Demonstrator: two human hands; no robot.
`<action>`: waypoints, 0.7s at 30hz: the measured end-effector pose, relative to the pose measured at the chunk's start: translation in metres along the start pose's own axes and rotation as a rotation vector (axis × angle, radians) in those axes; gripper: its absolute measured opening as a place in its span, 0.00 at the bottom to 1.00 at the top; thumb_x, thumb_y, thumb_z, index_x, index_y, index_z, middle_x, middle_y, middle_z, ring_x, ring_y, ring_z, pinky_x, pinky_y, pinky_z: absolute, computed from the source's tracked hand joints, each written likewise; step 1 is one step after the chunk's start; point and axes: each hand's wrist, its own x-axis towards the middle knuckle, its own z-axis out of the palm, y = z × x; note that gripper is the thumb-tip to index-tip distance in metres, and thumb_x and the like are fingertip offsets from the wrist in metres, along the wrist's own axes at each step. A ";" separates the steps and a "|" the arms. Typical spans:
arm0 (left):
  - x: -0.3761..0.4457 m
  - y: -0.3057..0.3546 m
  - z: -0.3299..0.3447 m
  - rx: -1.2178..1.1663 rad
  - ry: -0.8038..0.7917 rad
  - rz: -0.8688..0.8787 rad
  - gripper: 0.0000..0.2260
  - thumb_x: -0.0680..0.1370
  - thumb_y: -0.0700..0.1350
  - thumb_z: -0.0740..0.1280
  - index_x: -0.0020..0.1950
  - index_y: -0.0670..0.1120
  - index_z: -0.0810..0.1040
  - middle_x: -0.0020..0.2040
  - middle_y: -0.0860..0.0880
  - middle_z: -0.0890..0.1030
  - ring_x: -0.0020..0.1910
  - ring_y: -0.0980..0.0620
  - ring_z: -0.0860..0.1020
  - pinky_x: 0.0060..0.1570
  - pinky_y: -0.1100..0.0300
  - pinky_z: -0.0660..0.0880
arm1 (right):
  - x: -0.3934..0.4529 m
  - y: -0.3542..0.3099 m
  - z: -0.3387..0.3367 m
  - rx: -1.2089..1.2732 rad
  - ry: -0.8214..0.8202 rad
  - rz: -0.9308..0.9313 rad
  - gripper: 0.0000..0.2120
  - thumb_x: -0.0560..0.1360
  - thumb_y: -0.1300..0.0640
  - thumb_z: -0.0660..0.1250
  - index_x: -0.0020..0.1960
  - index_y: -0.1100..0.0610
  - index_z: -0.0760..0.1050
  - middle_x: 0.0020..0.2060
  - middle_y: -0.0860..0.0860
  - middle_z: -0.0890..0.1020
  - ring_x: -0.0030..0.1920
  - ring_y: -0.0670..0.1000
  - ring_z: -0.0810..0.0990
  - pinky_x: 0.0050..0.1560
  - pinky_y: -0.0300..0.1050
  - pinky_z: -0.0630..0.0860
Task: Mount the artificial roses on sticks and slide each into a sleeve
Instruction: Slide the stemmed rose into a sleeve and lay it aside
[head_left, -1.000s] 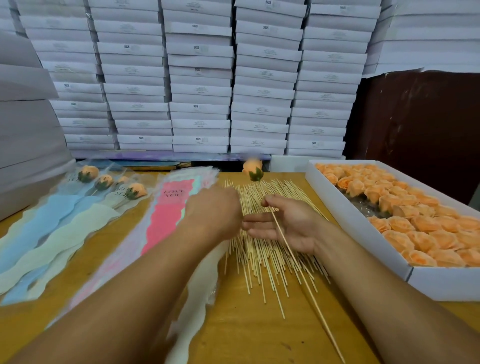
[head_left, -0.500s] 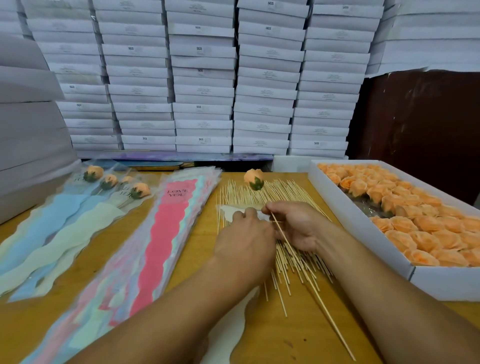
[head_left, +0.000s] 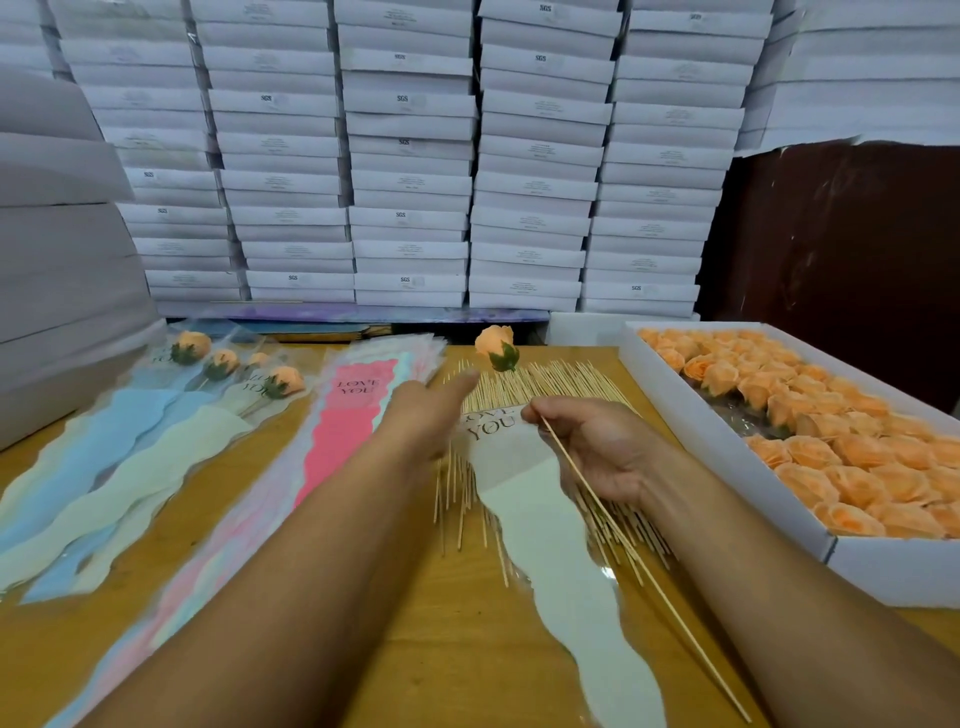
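The left hand (head_left: 426, 410) is blurred, fingers seemingly outstretched toward a loose rose (head_left: 497, 347) at twelve o'clock. A stick (head_left: 639, 566) is pinched by the right hand (head_left: 592, 447) above a wooden table (head_left: 405, 649) walled by stacked white boxes (head_left: 410, 156).

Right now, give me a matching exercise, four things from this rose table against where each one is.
Things:
1. single stick
2. loose rose
3. pale green sleeve
4. pink sleeve

Places:
A. top of the sleeve stack
B. lying over the stick pile
C. pinched in the right hand
D. far end of the stick pile

Pairs: 1-C, 2-D, 3-B, 4-A
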 end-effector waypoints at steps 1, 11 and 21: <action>0.005 0.001 -0.001 -0.262 -0.058 -0.120 0.29 0.78 0.57 0.70 0.73 0.42 0.68 0.63 0.39 0.78 0.56 0.39 0.81 0.60 0.40 0.78 | 0.000 0.000 0.000 0.008 -0.029 0.008 0.07 0.78 0.59 0.68 0.45 0.63 0.81 0.39 0.57 0.80 0.38 0.54 0.78 0.34 0.45 0.80; 0.026 -0.015 -0.009 -0.831 -0.313 -0.334 0.28 0.78 0.54 0.70 0.70 0.36 0.74 0.65 0.37 0.79 0.67 0.41 0.77 0.69 0.47 0.71 | -0.003 -0.001 0.003 0.021 -0.080 -0.059 0.11 0.81 0.62 0.64 0.42 0.64 0.80 0.41 0.60 0.73 0.42 0.59 0.70 0.38 0.45 0.70; 0.033 -0.025 -0.017 -0.701 -0.537 -0.259 0.21 0.79 0.53 0.66 0.49 0.34 0.86 0.54 0.33 0.83 0.48 0.34 0.84 0.48 0.43 0.81 | 0.000 0.002 0.001 -0.053 -0.107 -0.037 0.13 0.80 0.62 0.66 0.39 0.63 0.83 0.47 0.64 0.74 0.46 0.62 0.73 0.42 0.48 0.75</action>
